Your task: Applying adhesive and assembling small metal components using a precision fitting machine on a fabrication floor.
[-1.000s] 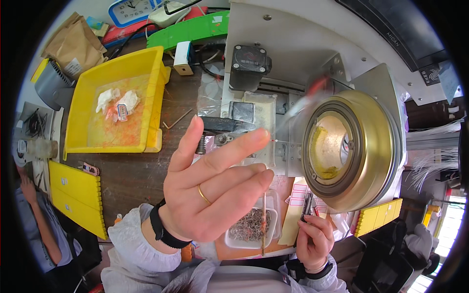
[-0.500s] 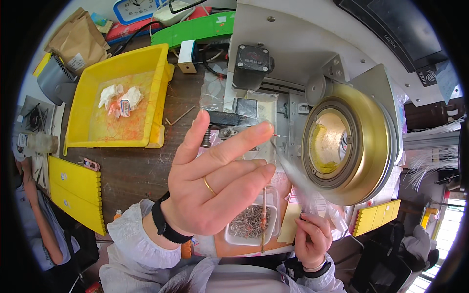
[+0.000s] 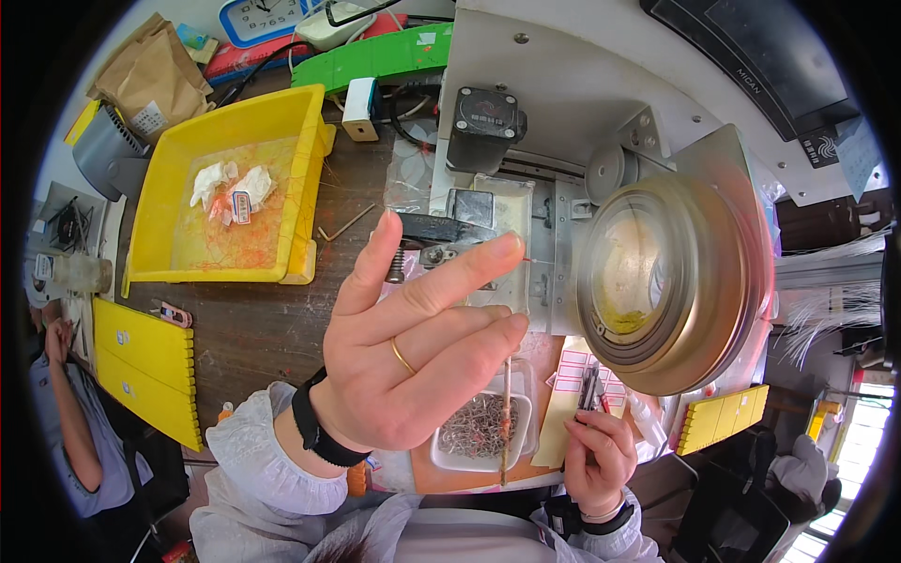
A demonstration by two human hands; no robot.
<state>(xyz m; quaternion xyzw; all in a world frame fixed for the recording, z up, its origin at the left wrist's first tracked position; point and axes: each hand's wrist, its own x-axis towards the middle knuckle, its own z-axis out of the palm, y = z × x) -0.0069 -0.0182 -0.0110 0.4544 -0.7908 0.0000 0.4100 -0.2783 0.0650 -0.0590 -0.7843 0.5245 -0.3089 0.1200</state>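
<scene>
My left hand (image 3: 408, 352), wearing a gold ring and a black wristband, is raised at the centre with its back showing. Its lower fingertips close on a thin brownish stick (image 3: 508, 413) that hangs down from them; the thumb is hidden. A tiny red tip of something thin pokes out past its upper fingertip. Lower right, my right hand (image 3: 601, 455) is closed, fingers curled. Dark slim tools (image 3: 589, 387) appear right at its fingertips; whether it grips them is unclear. Just beyond is the large brass-coloured wheel (image 3: 709, 291) of a machine, blurred.
Under the stick sits a white tray (image 3: 449, 462) of tangled fine wire pieces. On the left stand a yellow bin (image 3: 300, 188) with white scraps and a yellow notched board (image 3: 150, 371). A hex key (image 3: 345, 225) lies on the table. Another person's arm (image 3: 73, 413) shows far left.
The brass wheel has turned blurry. A pale streak that stretched from my left fingertips toward my right hand has vanished, uncovering the dark tools and labelled paper. Both hands have hardly moved.
</scene>
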